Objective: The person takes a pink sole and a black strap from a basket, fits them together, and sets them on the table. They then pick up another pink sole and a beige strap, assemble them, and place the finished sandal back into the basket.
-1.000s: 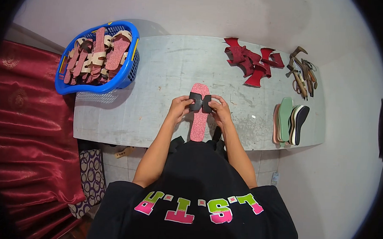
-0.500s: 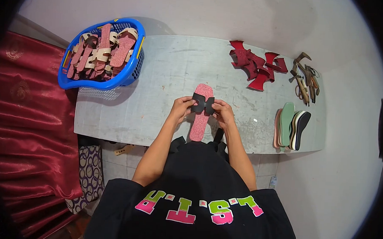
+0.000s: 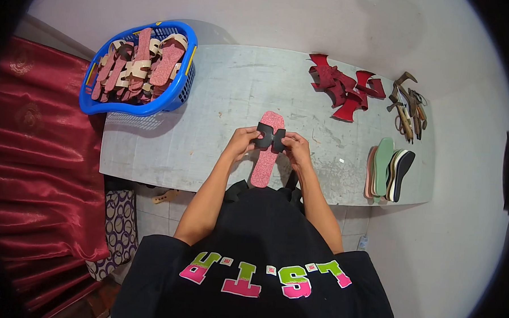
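You are holding a black strap [image 3: 269,137] across a pink insole [image 3: 265,150] that is lying lengthwise on the grey table [image 3: 211,117], its heel end reaching the near edge. Your left hand [image 3: 242,142] is pinching the strap's left end, fingers curled closed around it at the insole's left side. Your right hand [image 3: 296,149] is gripping the strap's right end likewise, at the insole's right side. The strap is sitting between both hands, over the front half of the insole. A blue basket [image 3: 178,90] of strapped insoles is standing at the far left corner. Red cut straps [image 3: 343,86], tools [image 3: 407,106] and a stack of soles [image 3: 389,168] are lying to your right, well apart.
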Available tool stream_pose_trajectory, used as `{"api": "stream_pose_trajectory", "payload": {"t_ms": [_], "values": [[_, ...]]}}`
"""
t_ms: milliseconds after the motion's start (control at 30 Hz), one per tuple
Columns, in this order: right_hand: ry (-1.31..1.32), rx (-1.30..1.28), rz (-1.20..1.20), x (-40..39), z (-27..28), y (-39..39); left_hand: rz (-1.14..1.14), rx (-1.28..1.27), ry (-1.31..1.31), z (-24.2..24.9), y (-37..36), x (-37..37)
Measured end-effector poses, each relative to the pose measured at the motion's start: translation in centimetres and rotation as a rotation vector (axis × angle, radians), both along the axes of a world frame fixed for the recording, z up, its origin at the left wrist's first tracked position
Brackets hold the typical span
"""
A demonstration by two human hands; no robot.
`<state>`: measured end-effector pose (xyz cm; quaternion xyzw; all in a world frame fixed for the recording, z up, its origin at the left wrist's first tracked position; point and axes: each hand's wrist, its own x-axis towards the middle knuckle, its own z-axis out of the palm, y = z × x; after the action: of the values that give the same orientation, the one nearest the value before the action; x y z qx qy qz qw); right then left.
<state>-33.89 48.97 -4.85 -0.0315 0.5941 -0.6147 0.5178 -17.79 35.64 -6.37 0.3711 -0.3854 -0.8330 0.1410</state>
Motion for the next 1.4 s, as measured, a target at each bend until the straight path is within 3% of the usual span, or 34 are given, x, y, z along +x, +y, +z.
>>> {"api": "stream_pose_trajectory", "payload": {"t_ms": [500,567,600,667,800,867,1200,1400], "values": [[-0.002,-0.083,-0.115,0.2,-1.0,-0.4,-0.073,-0.025,-0.052,2.1,-0.1,0.2],[0.341,0.014,-0.08,0.1,-1.8,-0.6,-0.092,-0.046,-0.078,2.5,-0.2,0.2],[0.339,0.013,-0.078,0.3,-1.2,-0.7,-0.101,-0.049,-0.081,2.6,-0.3,0.2],[0.652,0.111,-0.078,0.8,0.1,-1.0,-0.104,-0.052,-0.088,2.9,-0.4,0.3],[0.596,0.11,-0.011,1.2,-0.1,-1.4,-0.031,-0.055,-0.154,3.3,-0.4,1.0],[0.38,-0.024,-0.025,1.9,-1.0,-1.7,-0.025,-0.104,-0.191,3.6,-0.4,1.9],[0.349,-0.065,0.028,8.4,2.1,-4.8,0.177,-0.06,-0.157,6.2,-1.9,8.6],[0.777,0.079,0.109,13.2,5.4,-7.8,0.171,-0.065,-0.142,5.8,-3.9,14.3]]}}
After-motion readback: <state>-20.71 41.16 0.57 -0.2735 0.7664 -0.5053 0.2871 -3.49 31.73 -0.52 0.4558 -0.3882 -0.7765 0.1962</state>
